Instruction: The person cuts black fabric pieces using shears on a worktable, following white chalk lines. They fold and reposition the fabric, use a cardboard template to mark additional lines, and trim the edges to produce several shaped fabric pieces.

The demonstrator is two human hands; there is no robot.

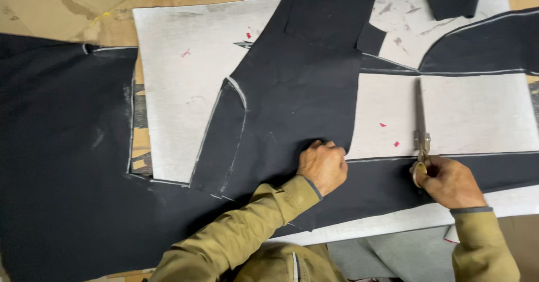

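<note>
Far left: big sheet of dark fabric (62,147) spread flat over the tabletop (67,7), chalk line running down its right edge. Next over, a pale grey board (174,91) lying under the work, a few tiny red scraps (185,52) scattered on it. On top of that, a cut dark panel (292,91) with a curved chalk-outlined flap on its left side.

Middle: left hand (323,166) in an olive sleeve (241,231), fingers curled under, knuckles pressing down on the lower edge of the cut dark panel, pinning it flat. No real grip there, just pressing, nothing held.

Right of that: scissors (420,130) pointing straight away, blades closed or nearly so, hard to tell, lying over the pale board just above a dark strip of fabric (483,170) running off to the right. Right hand (449,181) wrapped snug round the scissor handles, firm closed grip.

Top right: more dark cut pieces (483,43) with chalked edges, well apart from both hands.
</note>
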